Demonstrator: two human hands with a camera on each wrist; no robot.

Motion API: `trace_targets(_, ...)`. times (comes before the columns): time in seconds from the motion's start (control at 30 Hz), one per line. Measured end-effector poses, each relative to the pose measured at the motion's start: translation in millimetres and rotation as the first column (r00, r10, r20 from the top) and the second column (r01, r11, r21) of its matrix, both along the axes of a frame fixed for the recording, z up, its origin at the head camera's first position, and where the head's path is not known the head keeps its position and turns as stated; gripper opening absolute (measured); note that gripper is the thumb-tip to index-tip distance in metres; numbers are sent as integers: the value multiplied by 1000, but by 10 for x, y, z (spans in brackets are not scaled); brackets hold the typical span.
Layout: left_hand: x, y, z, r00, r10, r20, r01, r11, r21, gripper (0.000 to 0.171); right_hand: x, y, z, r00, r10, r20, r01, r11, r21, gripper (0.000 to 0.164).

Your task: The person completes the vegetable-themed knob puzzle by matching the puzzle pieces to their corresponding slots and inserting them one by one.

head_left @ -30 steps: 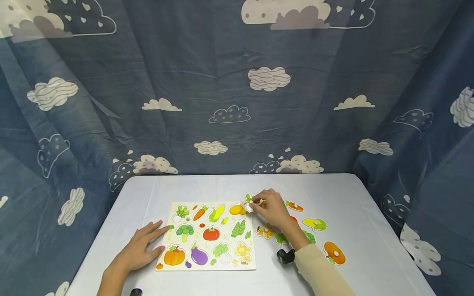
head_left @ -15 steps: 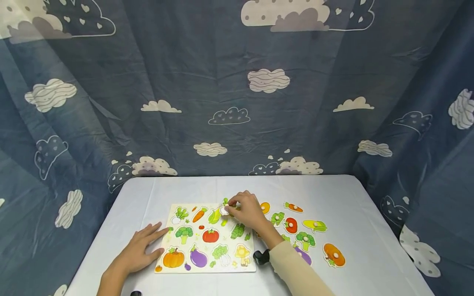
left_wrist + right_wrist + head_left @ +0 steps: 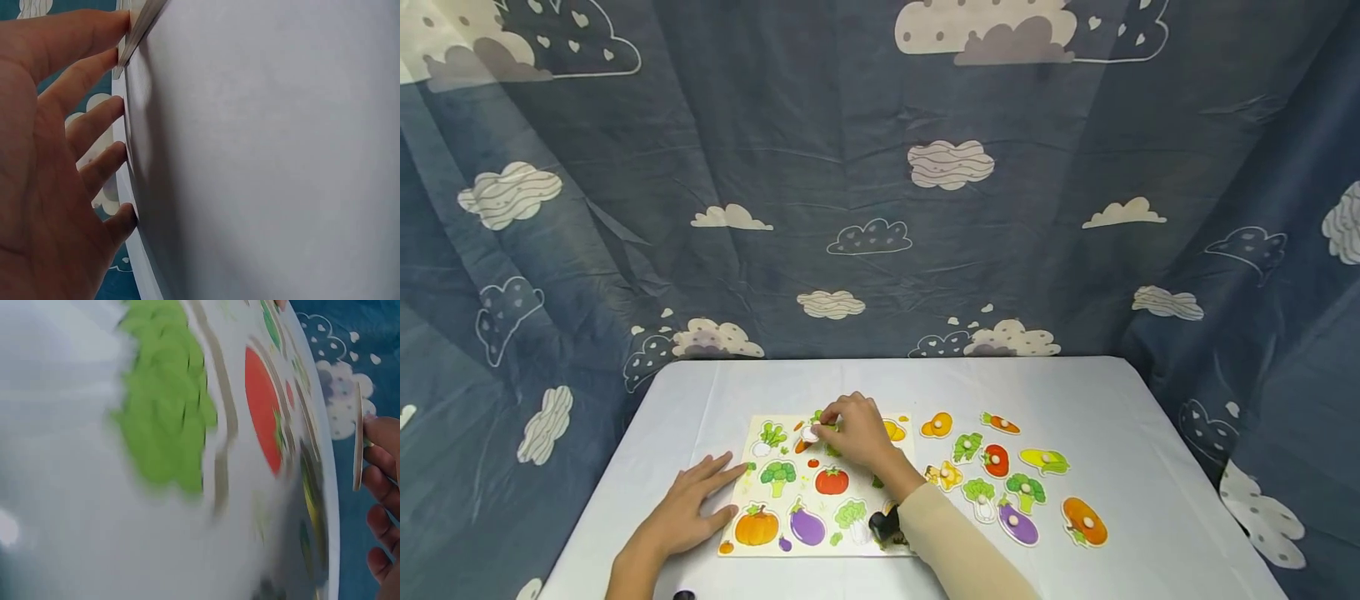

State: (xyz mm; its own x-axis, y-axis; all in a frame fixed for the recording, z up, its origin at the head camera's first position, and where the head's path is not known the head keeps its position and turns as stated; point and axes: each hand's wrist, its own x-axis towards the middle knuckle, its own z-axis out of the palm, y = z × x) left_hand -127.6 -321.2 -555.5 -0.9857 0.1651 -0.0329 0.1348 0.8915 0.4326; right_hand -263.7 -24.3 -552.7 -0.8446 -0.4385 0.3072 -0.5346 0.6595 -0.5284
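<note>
In the head view my right hand (image 3: 853, 431) pinches a turnip puzzle piece (image 3: 809, 433), white with green leaves, over the top row of the vegetable puzzle board (image 3: 891, 490). The right wrist view shows this piece (image 3: 358, 440) edge-on between thumb and fingers, raised off the board. Spread across the board's left edge, my left hand (image 3: 688, 507) has its fingers extended. In the left wrist view the thumb and index finger of that hand (image 3: 56, 144) touch the board's edge (image 3: 139, 32), with the other fingertips at the white tabletop. The printed turnip slot (image 3: 767, 439) lies at the board's upper left.
Right of the board lie several knobbed pieces, among them an eggplant (image 3: 1018, 523), a broccoli (image 3: 1026, 492), a tomato (image 3: 996, 460), a corn (image 3: 1044, 461), a carrot (image 3: 1001, 422) and a pumpkin (image 3: 1084, 522). A cloud-patterned curtain (image 3: 865, 167) hangs behind the white table (image 3: 820, 379).
My right hand has carried the turnip piece leftward, from the board's upper right corner to above the carrot picture. The left hand has stayed at the board's left edge.
</note>
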Motion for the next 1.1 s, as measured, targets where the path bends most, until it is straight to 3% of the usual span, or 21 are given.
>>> trace_targets(0.2, 4, 33, -4, 1000, -5, 14, 4, 1000, 24, 57, 45, -231, -93, 999, -28, 25, 27, 1000, 12, 19)
trace_targets(0.5, 12, 25, 7, 1000, -7, -12, 7, 1000, 15, 57, 108, -502, -182, 994, -58, -93, 65, 995, 76, 21)
trace_targets(0.7, -22, 21, 1, 1000, 4, -8, -3, 1000, 23, 57, 118, -657, -186, 993, -86, -86, 94, 991, 92, 23)
trace_targets(1.1, -5, 12, -8, 1000, 19, 10, -19, 1000, 18, 58, 142, -847, -195, 997, -16, -76, 29, 985, 168, 17)
